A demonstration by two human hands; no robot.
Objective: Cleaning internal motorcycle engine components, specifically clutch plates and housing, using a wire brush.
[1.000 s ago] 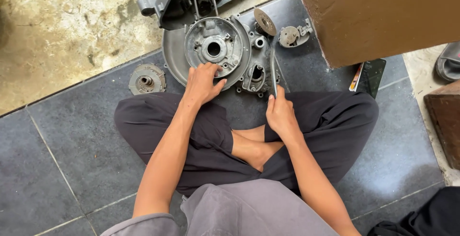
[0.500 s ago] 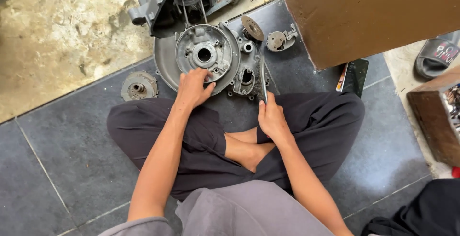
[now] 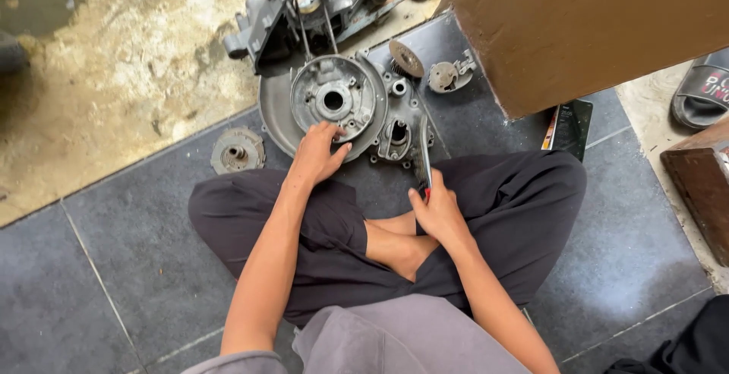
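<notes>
Left hand (image 3: 317, 154) fingers spread flat on lower rim of round grey engine cover (image 3: 334, 100) at upper centre, right hand (image 3: 437, 211) closed around wire brush (image 3: 422, 155) beside casing, brown box (image 3: 585, 28) crowding upper right, small disc part (image 3: 237, 150) left, bare tile lower left.

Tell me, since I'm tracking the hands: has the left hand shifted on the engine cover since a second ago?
No. The left hand stays on the lower rim of the round engine cover, just as before; only the camera view has shifted.
</notes>
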